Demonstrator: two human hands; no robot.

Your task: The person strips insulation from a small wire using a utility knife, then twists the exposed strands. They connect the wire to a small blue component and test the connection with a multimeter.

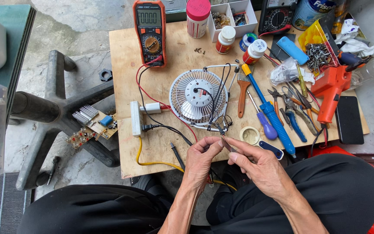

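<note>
A small white fan (199, 99) lies grille-up at the centre of the plywood board (126, 47), its black wires (220, 123) trailing toward the lower frame. There the left hand (201, 157) and right hand (256, 162) pinch the wire ends together, the joint apparently unfinished; an orange multimeter (150, 32) waits upper left.

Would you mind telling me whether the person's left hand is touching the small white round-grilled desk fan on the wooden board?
Apart. The head view shows bare board between the left hand and the fan; only thin black wires bridge them.

Bare concrete floor (78, 26) in daylight, a low plywood tabletop (126, 47), a black chair base (48, 112) beside it.
</note>
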